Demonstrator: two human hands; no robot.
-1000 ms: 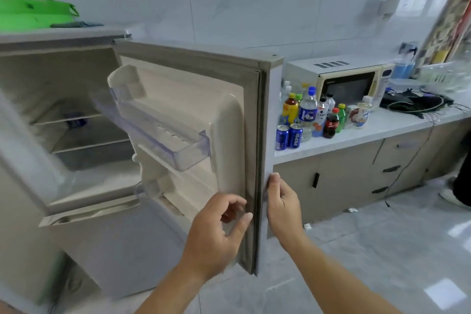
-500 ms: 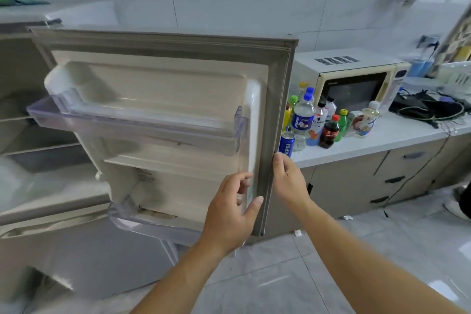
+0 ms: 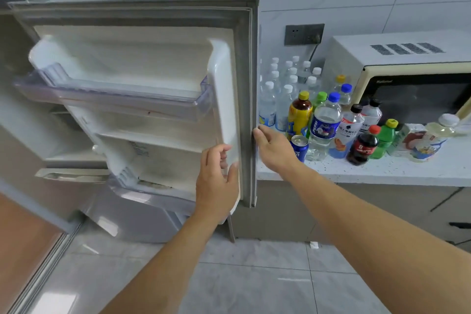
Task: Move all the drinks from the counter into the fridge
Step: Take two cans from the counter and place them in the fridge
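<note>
The fridge door point(image 3: 142, 58) stands wide open, its inner side facing me with a clear door shelf point(image 3: 114, 99) that holds nothing. My left hand point(image 3: 216, 183) grips the white inner ridge near the door's free edge. My right hand point(image 3: 275, 150) holds the grey outer edge, fingers curled behind it. Just right of the door, drinks crowd the white counter point(image 3: 382, 171): a blue Pepsi can point(image 3: 300, 146), a Pepsi bottle point(image 3: 325, 125), a yellow-labelled bottle point(image 3: 300, 112), a small cola bottle point(image 3: 362, 146), a green bottle point(image 3: 384, 139) and several water bottles point(image 3: 283, 84).
A cream microwave point(image 3: 397, 58) sits on the counter behind the drinks, under a wall socket point(image 3: 303, 34). The door hides most of the fridge's inside; a lower drawer front point(image 3: 71, 176) shows at the left. Grey floor tiles lie below, with cabinet fronts under the counter.
The door has swung further open toward the counter, with both hands staying on its free edge. The view has moved closer and to the right, so the fridge interior has dropped out of sight.
</note>
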